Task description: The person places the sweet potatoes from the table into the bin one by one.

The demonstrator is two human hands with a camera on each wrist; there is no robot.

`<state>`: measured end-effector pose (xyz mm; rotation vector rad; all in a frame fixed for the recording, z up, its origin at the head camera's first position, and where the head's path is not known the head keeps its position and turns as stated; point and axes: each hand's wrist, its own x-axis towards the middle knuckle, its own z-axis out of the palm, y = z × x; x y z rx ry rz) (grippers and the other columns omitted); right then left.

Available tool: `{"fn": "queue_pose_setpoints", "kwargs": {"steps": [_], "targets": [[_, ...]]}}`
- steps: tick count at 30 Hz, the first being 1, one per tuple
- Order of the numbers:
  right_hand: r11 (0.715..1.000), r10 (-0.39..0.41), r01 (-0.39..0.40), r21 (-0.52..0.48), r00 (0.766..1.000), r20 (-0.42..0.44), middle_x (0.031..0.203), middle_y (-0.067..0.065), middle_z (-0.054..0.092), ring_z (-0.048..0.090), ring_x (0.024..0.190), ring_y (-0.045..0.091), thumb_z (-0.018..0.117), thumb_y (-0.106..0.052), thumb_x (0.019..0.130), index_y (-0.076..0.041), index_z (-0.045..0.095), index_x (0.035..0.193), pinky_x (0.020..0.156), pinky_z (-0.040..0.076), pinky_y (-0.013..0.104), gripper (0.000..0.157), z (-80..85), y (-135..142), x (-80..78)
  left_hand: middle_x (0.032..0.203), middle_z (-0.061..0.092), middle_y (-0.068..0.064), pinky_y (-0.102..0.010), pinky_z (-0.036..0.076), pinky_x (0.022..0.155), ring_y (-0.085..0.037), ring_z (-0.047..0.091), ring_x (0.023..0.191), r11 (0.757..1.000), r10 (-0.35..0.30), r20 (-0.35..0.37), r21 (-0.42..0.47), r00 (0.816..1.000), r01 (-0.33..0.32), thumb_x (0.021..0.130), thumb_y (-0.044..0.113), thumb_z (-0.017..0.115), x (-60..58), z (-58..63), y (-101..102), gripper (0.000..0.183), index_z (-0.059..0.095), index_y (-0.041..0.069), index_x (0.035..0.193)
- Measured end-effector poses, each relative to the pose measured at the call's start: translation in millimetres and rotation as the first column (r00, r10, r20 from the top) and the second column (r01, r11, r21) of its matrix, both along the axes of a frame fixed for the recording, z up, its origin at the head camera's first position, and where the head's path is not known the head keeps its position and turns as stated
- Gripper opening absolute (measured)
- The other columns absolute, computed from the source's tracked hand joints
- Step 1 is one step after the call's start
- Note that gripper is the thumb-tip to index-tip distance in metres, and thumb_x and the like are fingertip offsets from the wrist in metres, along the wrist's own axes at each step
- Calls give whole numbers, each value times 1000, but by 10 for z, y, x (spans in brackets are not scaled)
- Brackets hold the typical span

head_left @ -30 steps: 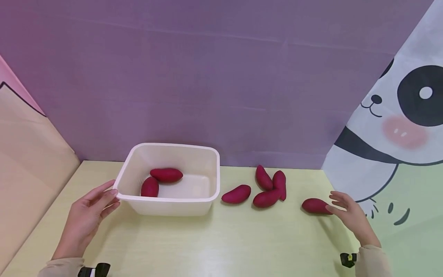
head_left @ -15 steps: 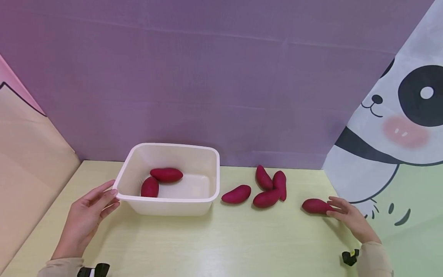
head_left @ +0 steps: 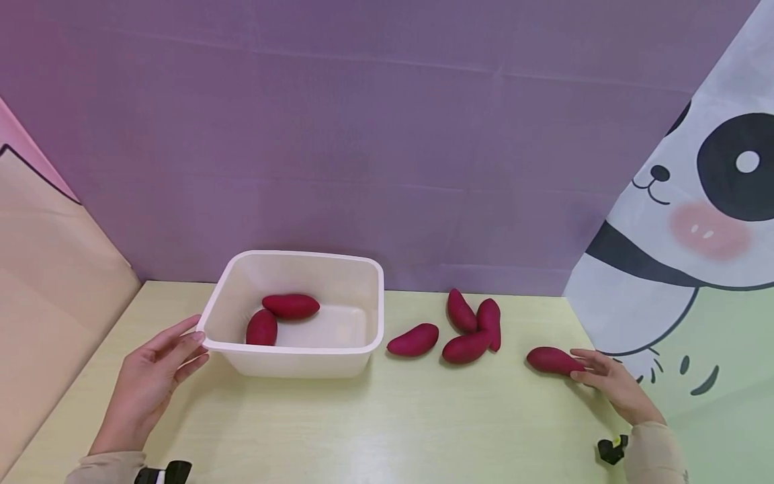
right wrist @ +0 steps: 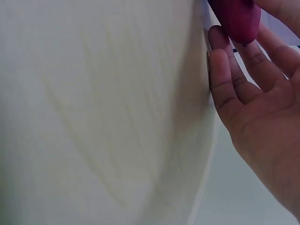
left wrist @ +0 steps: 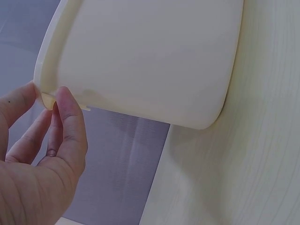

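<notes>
In the head view, a white plastic bin (head_left: 302, 363) stands at the left with two red-skinned sweet potatoes, one (head_left: 291, 306) lying crosswise behind the other (head_left: 262, 327). My left hand (head_left: 154, 380) pinches the bin's near left corner, and the left wrist view shows thumb and fingers on either side of the rim (left wrist: 46, 61). At the table's right, my right hand (head_left: 613, 383) pinches the tapered end of a lone sweet potato (head_left: 550, 361) between thumb and fingers. The right wrist view shows only that end of the sweet potato (right wrist: 239, 21), with fingertips close to the table.
Right of the bin lies one sweet potato (head_left: 414, 340), and beyond it a touching cluster (head_left: 465, 347) of three. The pale wooden table (head_left: 387, 430) ends at a purple cloth backdrop (head_left: 375, 148). A panda-print sheet (head_left: 653, 255) hangs along the right.
My right hand has moved down onto the end of the lone sweet potato, its fingers closing around it. My left hand and the bin have stayed in place.
</notes>
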<state>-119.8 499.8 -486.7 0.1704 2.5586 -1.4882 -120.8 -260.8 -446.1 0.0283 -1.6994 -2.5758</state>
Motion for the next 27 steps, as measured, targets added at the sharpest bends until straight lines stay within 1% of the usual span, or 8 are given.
{"fn": "queue_pose_setpoints", "kwargs": {"steps": [3, 5, 9, 12, 15, 18, 21, 27], "targets": [[1000, -16, 16, -3, 1000, -1, 126, 6, 61, 60, 104, 8, 72, -20, 95, 6, 43, 146, 86, 48, 15, 64, -3, -3, 7, 101, 70, -1, -27, 62, 81, -14, 71, 88, 1000, 1, 7, -7, 1000, -1, 96, -3, 64, -5, 4, 1, 34, 71, 11, 126], [1000, -24, 24, -11, 1000, -7, 126, -1, 61, 60, 104, 6, 72, -21, 95, 6, 42, 146, 85, 49, 15, 64, -5, -7, 16, 101, 71, -1, -28, 61, 81, -13, 71, 88, 1000, 0, 11, -7, 1000, 0, 96, -3, 65, -4, 7, 3, 34, 71, 11, 126], [996, -32, 30, -84, 999, -16, 122, -12, 60, 63, 103, 7, 70, -16, 97, 9, 40, 146, 87, 55, 20, 62, -6, -25, 33, 102, 71, -1, -28, 61, 81, -13, 71, 88, 1000, 1, 13, -11, 1000, 0, 95, -3, 65, 1, 12, 9, 34, 71, 11, 126], [992, -20, 17, -128, 1000, -23, 120, -13, 60, 64, 103, 11, 68, -14, 98, 8, 39, 145, 88, 59, 26, 59, 11, -56, 25, 101, 71, -1, -28, 61, 81, -13, 71, 88, 1000, -1, 5, -12, 1000, 1, 95, -2, 66, 9, 13, 13, 34, 71, 10, 127], [991, -7, 0, -131, 999, -54, 119, -10, 61, 65, 102, 13, 66, -14, 99, 7, 41, 144, 88, 60, 30, 56, 65, -124, 4, 102, 71, -1, -30, 61, 81, -13, 71, 89, 1000, -9, -5, -9, 1000, 9, 95, -2, 66, 17, 0, 16, 34, 70, 9, 127], [991, 5, -19, -134, 995, -103, 118, -8, 62, 66, 103, 16, 65, -12, 100, 6, 43, 143, 89, 59, 29, 52, 158, -233, -26, 101, 70, -2, -31, 61, 81, -13, 71, 90, 1000, -13, -10, -13, 1000, 12, 95, -2, 66, 23, -6, 19, 34, 70, 9, 128], [987, 16, -40, -153, 988, -155, 117, -6, 64, 67, 103, 18, 63, -10, 100, 5, 44, 143, 90, 59, 26, 49, 298, -373, -69, 101, 70, -2, -31, 61, 81, -13, 71, 90, 1000, -10, -6, -26, 1000, 10, 95, -1, 67, 24, -1, 21, 35, 69, 9, 129], [982, 45, -85, -171, 973, -224, 116, -4, 66, 68, 100, 12, 64, -10, 100, 2, 47, 141, 89, 58, 23, 46, 644, -709, -214, 101, 70, -2, -31, 61, 81, -14, 71, 89, 999, -7, -7, -31, 1000, 7, 95, 0, 67, 18, 9, 19, 35, 69, 9, 129]]}}
